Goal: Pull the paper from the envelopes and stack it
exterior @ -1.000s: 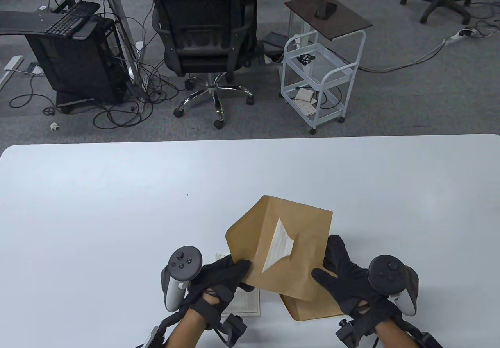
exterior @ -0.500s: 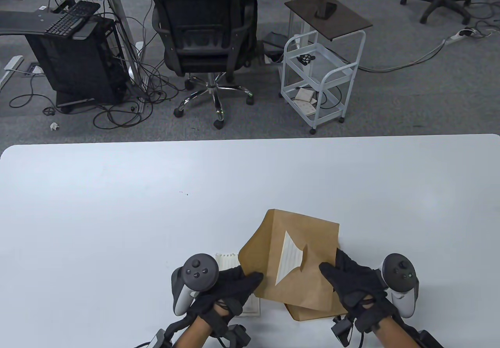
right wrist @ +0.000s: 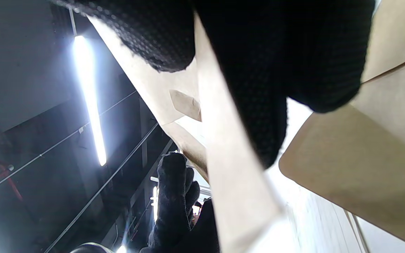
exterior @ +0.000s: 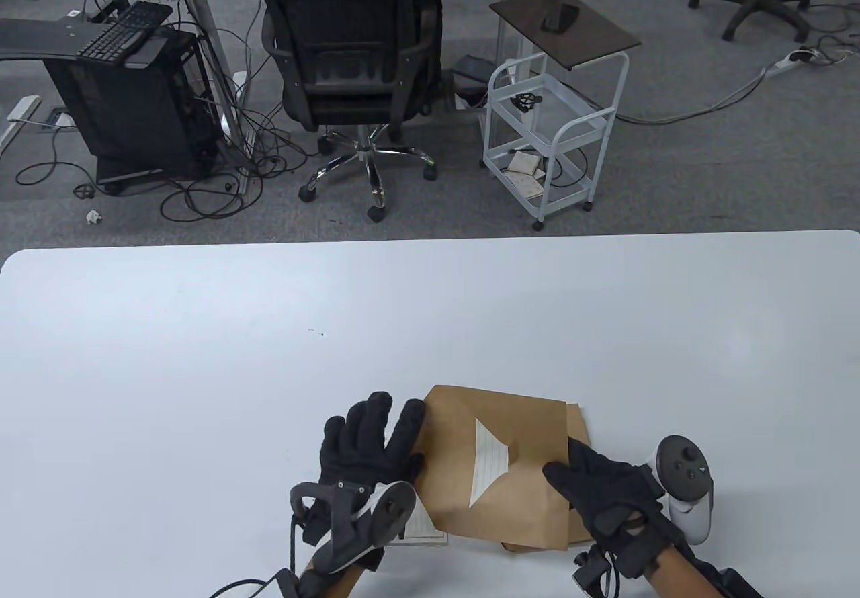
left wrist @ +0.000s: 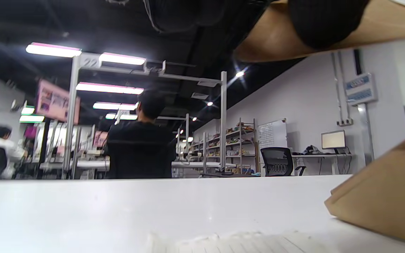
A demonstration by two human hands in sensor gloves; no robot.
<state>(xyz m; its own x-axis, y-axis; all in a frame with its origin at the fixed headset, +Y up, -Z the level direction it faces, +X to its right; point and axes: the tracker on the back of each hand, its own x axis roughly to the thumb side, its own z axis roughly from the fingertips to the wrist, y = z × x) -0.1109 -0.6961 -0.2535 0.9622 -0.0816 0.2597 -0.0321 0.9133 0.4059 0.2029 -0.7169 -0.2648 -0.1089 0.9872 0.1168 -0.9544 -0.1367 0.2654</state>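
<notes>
Near table edge: right hand [exterior: 608, 490] grips envelope [exterior: 517, 484]; left hand [exterior: 369, 443] fingers spread (lined paper [exterior: 487, 467] text unreadable).

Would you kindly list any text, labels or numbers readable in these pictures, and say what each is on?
None can be read.
Paper inside the envelope: faint ruled lines, no legible words.
Sheets under the left hand: print too small.
Whiteboard and pink signs: blurred.

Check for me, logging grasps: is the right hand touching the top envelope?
Touching: table view shows the right hand gripping the envelope edge.
</notes>
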